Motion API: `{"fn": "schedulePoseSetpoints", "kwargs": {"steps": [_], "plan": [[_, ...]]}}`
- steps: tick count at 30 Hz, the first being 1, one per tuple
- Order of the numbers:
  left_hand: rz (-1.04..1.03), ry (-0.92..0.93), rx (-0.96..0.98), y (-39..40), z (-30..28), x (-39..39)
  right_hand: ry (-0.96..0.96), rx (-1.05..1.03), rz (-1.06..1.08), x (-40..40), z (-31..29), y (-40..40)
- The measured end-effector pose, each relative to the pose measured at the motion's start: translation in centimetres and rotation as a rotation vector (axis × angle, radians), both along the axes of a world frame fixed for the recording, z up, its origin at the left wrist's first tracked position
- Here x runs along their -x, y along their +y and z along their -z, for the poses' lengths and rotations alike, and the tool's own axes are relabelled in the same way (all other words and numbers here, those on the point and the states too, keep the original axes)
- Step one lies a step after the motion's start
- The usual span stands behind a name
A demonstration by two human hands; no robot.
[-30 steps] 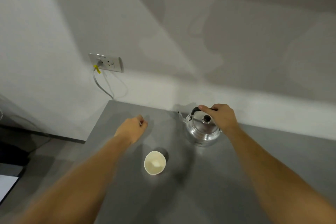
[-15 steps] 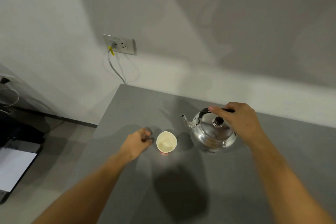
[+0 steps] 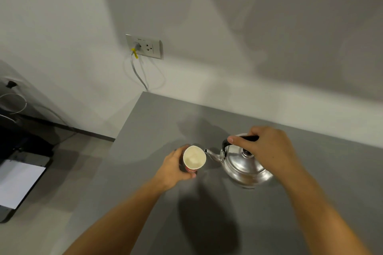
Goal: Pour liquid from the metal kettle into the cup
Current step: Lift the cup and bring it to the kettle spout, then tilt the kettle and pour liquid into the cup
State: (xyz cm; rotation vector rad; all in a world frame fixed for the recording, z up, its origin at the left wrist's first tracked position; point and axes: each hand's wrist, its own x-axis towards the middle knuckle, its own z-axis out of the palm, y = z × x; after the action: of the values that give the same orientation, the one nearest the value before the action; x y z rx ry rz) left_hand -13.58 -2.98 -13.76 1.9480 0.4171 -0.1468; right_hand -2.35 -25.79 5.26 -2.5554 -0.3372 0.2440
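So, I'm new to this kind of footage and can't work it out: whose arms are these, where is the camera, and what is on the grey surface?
No machine here: the arms belong to a person, and there is one picture, from a wide-angle camera worn on their head, looking forward and down. On the grey table stand a paper cup and a metal kettle. The left hand is wrapped around the cup. The right hand grips the kettle's black handle, with the spout tip close to the cup's rim. No liquid is seen pouring. On the wall behind is a socket with a cable plugged in.
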Motion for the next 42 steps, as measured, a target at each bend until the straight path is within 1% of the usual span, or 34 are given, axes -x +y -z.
{"fn": "schedulePoseSetpoints", "kwargs": {"steps": [7, 14, 22, 26, 32, 42], "plan": [[-0.063, -0.064, 0.067, -1.3, 0.0, -0.8, -0.041, 0.109, -0.061, 0.3, 0.3, 1.3], [-0.074, -0.073, 0.042, -1.5, 0.4, -1.1, -0.106, 0.248, -0.132, 0.6, 0.5, 3.0], [-0.052, -0.077, 0.019, -1.5, 0.5, -1.1, -0.181, 0.388, -0.198, 1.9, -0.7, 4.4], [-0.040, -0.060, 0.003, -1.6, 0.5, -0.9, -0.203, 0.421, -0.216, 2.4, -1.1, 4.9], [-0.033, -0.051, -0.002, -1.6, 0.6, -0.9, -0.286, 0.460, -0.250, 2.7, -1.3, 5.6], [-0.016, -0.053, 0.010, -1.4, 0.4, -0.8, -0.315, 0.457, -0.266, 2.8, -1.1, 6.0]]}}
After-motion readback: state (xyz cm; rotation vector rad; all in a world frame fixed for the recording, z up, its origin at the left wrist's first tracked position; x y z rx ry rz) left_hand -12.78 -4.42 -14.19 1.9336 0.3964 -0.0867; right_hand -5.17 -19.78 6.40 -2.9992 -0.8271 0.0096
